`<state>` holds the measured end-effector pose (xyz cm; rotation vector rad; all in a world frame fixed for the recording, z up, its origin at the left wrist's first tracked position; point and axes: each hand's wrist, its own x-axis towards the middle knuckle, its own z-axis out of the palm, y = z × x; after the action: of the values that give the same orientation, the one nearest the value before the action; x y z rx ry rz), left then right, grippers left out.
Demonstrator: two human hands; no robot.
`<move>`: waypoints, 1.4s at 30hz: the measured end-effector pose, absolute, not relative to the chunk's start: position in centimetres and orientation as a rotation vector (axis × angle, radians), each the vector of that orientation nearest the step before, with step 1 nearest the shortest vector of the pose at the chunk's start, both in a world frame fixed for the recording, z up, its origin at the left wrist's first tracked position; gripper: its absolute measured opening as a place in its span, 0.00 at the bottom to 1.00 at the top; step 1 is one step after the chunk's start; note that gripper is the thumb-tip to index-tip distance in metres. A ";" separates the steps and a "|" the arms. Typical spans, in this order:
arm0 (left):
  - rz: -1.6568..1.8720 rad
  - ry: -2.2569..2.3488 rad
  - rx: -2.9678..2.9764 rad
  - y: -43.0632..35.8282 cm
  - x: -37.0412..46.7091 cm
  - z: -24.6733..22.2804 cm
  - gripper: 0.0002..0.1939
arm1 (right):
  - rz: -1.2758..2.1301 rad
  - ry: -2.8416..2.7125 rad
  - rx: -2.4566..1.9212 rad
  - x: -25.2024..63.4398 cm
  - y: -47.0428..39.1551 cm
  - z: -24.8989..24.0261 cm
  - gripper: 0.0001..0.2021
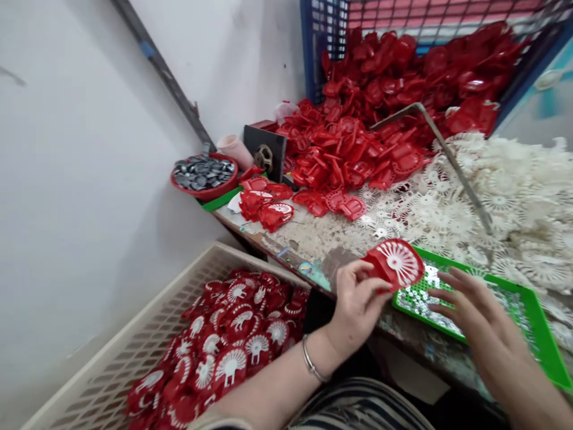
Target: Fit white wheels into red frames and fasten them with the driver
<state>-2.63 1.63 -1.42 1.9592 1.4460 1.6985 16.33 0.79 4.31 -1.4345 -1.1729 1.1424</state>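
Foremost, one red piece with a white spoked insert (396, 266) was held up by the near corner of a green tray (550, 343), pinched between left hand (356, 307) thumb and fingers. Right hand (483, 319): fingers loosely spread over the tray's small shiny parts (414, 303). Beyond lay white spoked parts (505, 185) and heaped red pieces (353, 149); lower left stood a pale crate (147, 334) of red-and-white pieces (230, 364).

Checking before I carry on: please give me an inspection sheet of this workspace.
Surface: worn, stained workbench.
Job's things: red plastic piece with white spoked insert; green tray of small shiny pieces.
Clutter: heaped red pieces and white inserts, bent metal rod.
Hands: left hand pinches the red plastic piece; right hand spread over the tray.
Cables: nothing seen.
Surroundings: pale wall, blue crate behind, cream crate of red-and-white pieces below.
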 end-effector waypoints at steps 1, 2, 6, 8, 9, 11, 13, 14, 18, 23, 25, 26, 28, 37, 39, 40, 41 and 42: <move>1.671 1.391 1.973 0.9 -1.5 -1.6 0.05 | 1.213 -1.128 -1.433 15.7 1.5 3.9 0.32; 1.654 1.348 1.993 0.2 -0.7 -1.7 0.05 | 1.267 -1.091 -1.424 15.2 2.2 3.6 0.32; 1.636 1.281 2.030 -1.1 -0.4 -2.0 0.09 | 1.414 -1.031 -1.354 14.6 3.4 3.0 0.27; 1.653 1.288 1.908 -0.9 -1.1 -2.0 0.23 | 1.425 -1.037 -1.363 14.9 3.0 3.3 0.27; 1.643 1.269 1.805 -0.6 -1.5 -1.9 0.31 | 1.436 -1.049 -1.374 15.1 2.8 3.5 0.27; 1.522 1.159 1.552 0.1 -2.0 -1.4 0.42 | 1.480 -1.116 -1.395 15.2 2.3 3.7 0.28; 1.282 1.022 1.300 0.6 -2.1 -0.8 0.43 | 1.520 -1.249 -1.378 15.0 2.1 3.7 0.27; 1.165 0.977 1.195 0.8 -2.1 -0.5 0.40 | 1.517 -1.337 -1.364 14.9 2.0 3.5 0.26; 0.989 0.935 0.996 0.5 -1.9 -0.2 0.24 | 1.375 -1.661 -1.345 14.5 2.2 2.9 0.20; 1.126 1.056 0.772 -0.1 -3.2 -1.9 0.24 | 1.006 -1.839 -1.457 16.6 3.8 3.2 0.24; 1.187 1.116 0.700 -0.2 -4.0 -2.6 0.25 | 0.787 -1.871 -1.562 18.9 5.0 3.1 0.25; 1.200 1.134 0.675 -0.2 -4.4 -2.8 0.25 | 0.681 -1.858 -1.623 20.3 5.8 2.8 0.25; 1.201 1.148 0.640 -0.4 -4.8 -3.0 0.25 | 0.457 -1.805 -1.741 23.2 7.2 1.8 0.29; 1.107 1.153 0.626 -0.9 -4.0 -3.2 0.28 | 0.027 -1.806 -1.863 28.7 9.5 -2.9 0.27; 1.088 1.157 0.628 -0.8 -4.0 -3.0 0.28 | 0.029 -1.825 -1.849 28.8 9.6 -2.5 0.26; 1.079 1.159 0.631 -0.9 -4.0 -2.9 0.28 | 0.046 -1.834 -1.847 28.9 9.6 -2.1 0.26; 1.072 1.159 0.632 -0.9 -3.9 -2.8 0.28 | 0.072 -1.841 -1.850 28.9 9.5 -1.7 0.25; 1.067 1.156 0.630 -0.9 -3.9 -2.7 0.27 | 0.109 -1.846 -1.856 29.0 9.5 -1.2 0.25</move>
<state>-3.91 -0.92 -2.69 0.6304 1.1563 1.0672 29.05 9.48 -1.22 -1.8564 -1.8455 0.1088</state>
